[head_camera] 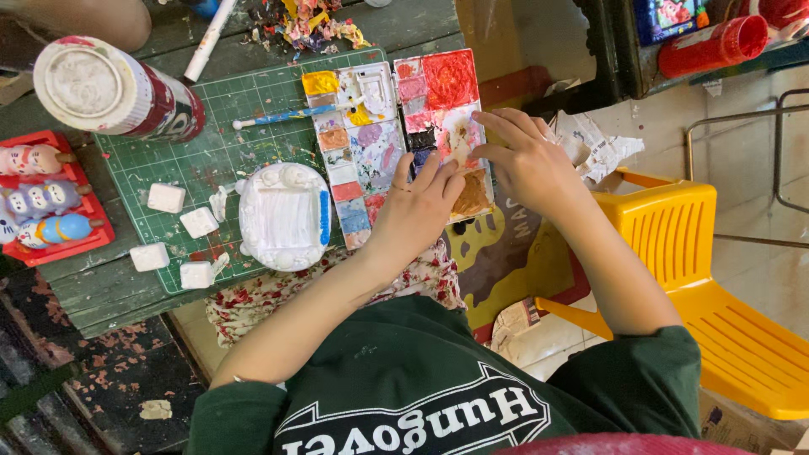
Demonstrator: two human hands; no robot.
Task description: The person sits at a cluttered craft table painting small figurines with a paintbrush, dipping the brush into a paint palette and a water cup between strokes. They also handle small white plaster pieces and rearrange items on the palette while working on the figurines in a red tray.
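A craft-painting workshop is indicated: a paint-smeared palette point(396, 139) and green cutting mat point(227, 143) are laid on a worn wooden table point(101, 291), with unpainted plaster pieces point(284, 216) at nine o'clock and a yellow plastic chair point(716, 286) at three o'clock.

White plaster figure point(284, 216) on green cutting mat point(211, 143); four white blocks point(166, 198); yellow chair point(716, 278); red tray point(50, 202), probably painted figurines.

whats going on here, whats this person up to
A person in a dark green shirt has both hands over a paint-smeared palette at the edge of a green cutting mat. The left hand and right hand meet around a small pale piece, which is too small to identify. Beside the palette sit a white unpainted plaster figure, four small white blocks and a blue-handled brush.
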